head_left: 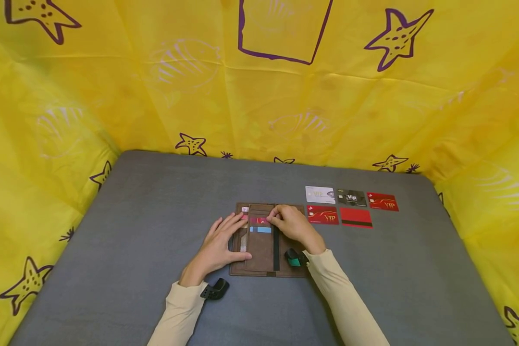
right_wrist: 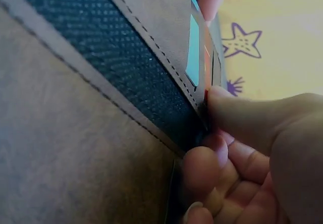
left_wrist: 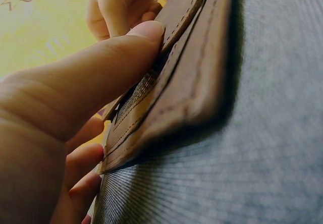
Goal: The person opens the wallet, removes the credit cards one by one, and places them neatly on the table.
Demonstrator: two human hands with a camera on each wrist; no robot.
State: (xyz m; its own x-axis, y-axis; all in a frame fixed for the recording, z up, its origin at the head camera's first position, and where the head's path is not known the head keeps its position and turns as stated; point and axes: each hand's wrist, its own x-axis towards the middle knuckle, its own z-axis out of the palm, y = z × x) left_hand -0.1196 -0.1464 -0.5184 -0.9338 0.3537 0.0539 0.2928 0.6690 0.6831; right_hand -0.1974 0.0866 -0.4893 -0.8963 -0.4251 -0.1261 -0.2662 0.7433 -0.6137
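A brown bifold wallet (head_left: 259,259) lies unfolded on the grey table, with a narrower card flap (head_left: 258,247) in its middle. My left hand (head_left: 218,245) rests spread on the wallet's left side, its thumb (left_wrist: 116,57) pressing the flap's edge. With thumb and index finger, my right hand (head_left: 291,223) pinches at the right end of a red card (head_left: 257,221), which sits mostly hidden in a flap slot. Just below it, a blue card (head_left: 260,229) shows as a strip from another slot. A black elastic band (right_wrist: 111,47) runs beside the flap.
Right of the wallet lie a white VIP card (head_left: 320,194), a black VIP card (head_left: 352,197), two red VIP cards (head_left: 382,202) and a red card with a dark stripe (head_left: 356,217). A yellow patterned cloth (head_left: 251,105) encloses the grey table (head_left: 155,202).
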